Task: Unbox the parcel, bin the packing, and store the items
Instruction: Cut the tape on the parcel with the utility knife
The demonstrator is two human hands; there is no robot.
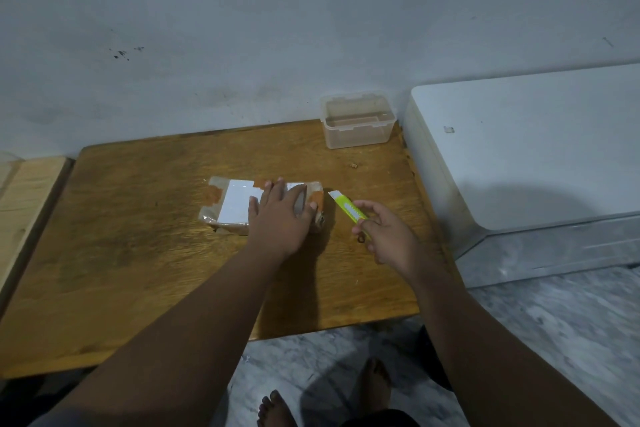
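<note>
A small brown parcel (228, 206) wrapped in tape, with a white label on top, lies in the middle of the wooden table (138, 253). My left hand (280, 215) rests flat on the parcel's right half, fingers spread. My right hand (388, 232) holds a yellow-green utility knife (348, 210) just right of the parcel, with its blade end pointing up-left toward the parcel's right end. The blade tip is close to the parcel; I cannot tell whether it touches.
A clear, lidless plastic container (358, 120) stands at the table's back right corner. A white cabinet (519, 149) sits to the right of the table. A pale wooden board (24, 198) adjoins the left. My bare feet are on the marble floor below.
</note>
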